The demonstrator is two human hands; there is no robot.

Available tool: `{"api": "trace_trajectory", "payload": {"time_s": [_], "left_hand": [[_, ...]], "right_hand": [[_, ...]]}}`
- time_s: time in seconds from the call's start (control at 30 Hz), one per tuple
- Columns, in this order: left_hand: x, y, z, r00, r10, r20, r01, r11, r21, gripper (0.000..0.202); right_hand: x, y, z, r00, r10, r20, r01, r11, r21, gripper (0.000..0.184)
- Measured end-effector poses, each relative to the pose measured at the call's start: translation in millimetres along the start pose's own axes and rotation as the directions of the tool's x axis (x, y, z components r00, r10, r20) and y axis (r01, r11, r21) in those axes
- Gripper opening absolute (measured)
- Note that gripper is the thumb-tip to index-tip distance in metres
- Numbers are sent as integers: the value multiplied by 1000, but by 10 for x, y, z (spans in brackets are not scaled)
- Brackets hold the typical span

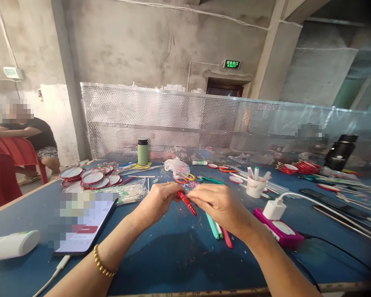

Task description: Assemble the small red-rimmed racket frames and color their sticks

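Above the middle of the table, my left hand (160, 201) is closed on a small red drum (188, 203), seen edge-on with pale marks along its rim. My right hand (214, 202) is pinched close against the drum's right side; whatever lies between its fingertips is too small to make out. Under the right hand lie marker pens (225, 236) in green and red. Behind both hands are colourful thin strings (194, 185), partly covered by the fingers, and pliers with teal handles (210, 180).
Red-rimmed white drums (92, 177) lie piled at left, near a phone (89, 231) and white bottle (14, 244). A paper cup of pens (254, 187) and purple power strip (280, 231) stand at right. A perforated metal screen (148, 111) edges the back. One person (38, 134) sits far left.
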State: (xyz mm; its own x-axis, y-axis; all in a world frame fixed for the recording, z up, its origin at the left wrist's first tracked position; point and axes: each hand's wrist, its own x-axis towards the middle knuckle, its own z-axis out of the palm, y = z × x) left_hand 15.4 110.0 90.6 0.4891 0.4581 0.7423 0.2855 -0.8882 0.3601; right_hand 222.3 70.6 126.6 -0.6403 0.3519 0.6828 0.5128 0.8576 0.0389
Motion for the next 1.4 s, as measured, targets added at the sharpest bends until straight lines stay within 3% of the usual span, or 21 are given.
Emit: {"api": "trace_trajectory", "payload": {"time_s": [0.2, 0.37, 0.5, 0.57, 0.67, 0.77, 0.93, 1.1, 1.4], "left_hand": [[6, 1, -9, 997, -10, 71, 16, 996, -87, 25], [10, 32, -14, 986, -103, 133, 131, 968, -215, 25], [17, 37, 0, 948, -241, 209, 297, 906, -302, 24], [29, 37, -2, 914, -334, 229, 396, 859, -324, 20], [53, 48, -18, 866, -451, 217, 500, 787, -362, 14], [68, 62, -29, 828, -526, 196, 556, 720, -415, 11], [67, 49, -1, 814, -555, 172, 571, 709, -414, 13], [62, 25, 41, 810, -557, 181, 577, 706, -410, 13], [36, 16, 76, 778, -592, 212, 619, 665, -417, 13]], "right_hand": [[18, 2, 4, 999, 22, 32, -24, 997, 75, 19], [35, 3, 52, 995, 104, -9, -102, 987, 122, 19], [52, 71, 92, 977, 213, -16, -203, 949, 241, 18], [47, 142, 111, 938, 347, -18, -319, 881, 350, 20], [21, 247, 158, 813, 575, -96, -472, 746, 469, 27], [-7, 284, 236, 733, 662, -159, -522, 696, 494, 33], [-40, 206, 378, 735, 657, -168, -545, 719, 431, 33], [-92, 164, 478, 744, 664, -73, -571, 689, 447, 30], [-136, 164, 549, 728, 684, -51, -603, 673, 428, 25]]}}
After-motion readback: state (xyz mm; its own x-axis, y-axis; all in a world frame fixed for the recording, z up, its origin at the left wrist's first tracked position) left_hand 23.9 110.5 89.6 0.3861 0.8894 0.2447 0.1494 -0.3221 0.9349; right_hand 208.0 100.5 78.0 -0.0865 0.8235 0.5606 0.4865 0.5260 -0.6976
